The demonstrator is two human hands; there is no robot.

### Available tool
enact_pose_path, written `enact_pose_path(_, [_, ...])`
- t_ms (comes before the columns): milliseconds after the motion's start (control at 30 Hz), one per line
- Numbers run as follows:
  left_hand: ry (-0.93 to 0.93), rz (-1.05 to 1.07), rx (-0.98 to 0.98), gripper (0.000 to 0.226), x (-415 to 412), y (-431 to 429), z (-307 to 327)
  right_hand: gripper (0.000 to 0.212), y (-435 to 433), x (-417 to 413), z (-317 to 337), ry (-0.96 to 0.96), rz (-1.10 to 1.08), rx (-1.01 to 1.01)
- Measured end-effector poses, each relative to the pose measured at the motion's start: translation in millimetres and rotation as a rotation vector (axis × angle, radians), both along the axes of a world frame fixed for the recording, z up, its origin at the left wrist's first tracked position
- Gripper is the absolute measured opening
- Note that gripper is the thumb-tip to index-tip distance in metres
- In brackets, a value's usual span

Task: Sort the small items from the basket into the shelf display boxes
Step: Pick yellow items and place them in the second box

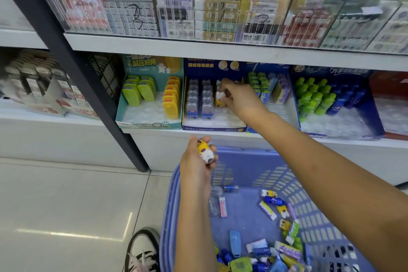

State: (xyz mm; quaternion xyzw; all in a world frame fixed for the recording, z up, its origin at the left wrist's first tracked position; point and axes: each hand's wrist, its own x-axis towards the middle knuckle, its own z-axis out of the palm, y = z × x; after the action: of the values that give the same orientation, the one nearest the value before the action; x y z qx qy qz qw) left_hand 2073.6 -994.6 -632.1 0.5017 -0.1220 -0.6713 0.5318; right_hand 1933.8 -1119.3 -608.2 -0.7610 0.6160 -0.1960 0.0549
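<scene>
Yellow cat toy [220, 96] over the blue box [213, 127].
Right grip [237, 100] pinches it: set it upright just below. Left grip [196, 162] holds a second toy [205, 150].

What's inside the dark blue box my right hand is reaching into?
Two rows of clear-capped blue pieces stand at its left. The right hand pinches a yellow-and-white piece in a third row and hides the rest of it.

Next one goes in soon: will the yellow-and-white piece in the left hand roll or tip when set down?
Probably light: the left hand grips the yellow-and-white piece one-handed. Its rounded body looks apt to roll or tip; similar ones in the basket lie on their sides.
</scene>
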Motion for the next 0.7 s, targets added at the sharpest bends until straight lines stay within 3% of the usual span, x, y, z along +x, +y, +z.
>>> enact_pose_path(167, [-0.043,-0.003,-0.021,0.036,-1,3,2,0.026,-8,4,3,0.163,-0.019,-0.003])
enact_pose_path(267, [0.001,0.022,-0.069,0.033,-4,5,6,0.026,-3,6,14,0.162,-0.048,0.067])
enact_pose_path(367, [-0.017,0.036,-0.170,0.027,-5,7,9,0.027,26,2,21,-0.066,-0.083,0.090])
enact_pose_path(433, [-0.040,0.045,-0.239,0.023,-8,8,10,0.020,58,-2,24,-0.427,-0.100,0.141])
enact_pose_path(533, [-0.086,0.054,-0.314,0.023,-18,5,14,0.018,97,-6,32,-0.874,-0.031,0.424])
enact_pose_path(633, [-0.153,0.025,-0.401,0.018,-30,-1,18,0.011,108,-11,35,-0.941,0.028,0.391])
enact_pose_path(700, [-0.359,-0.019,-0.468,0.018,-35,-7,17,0.013,99,-17,38,-0.840,-0.031,0.239])
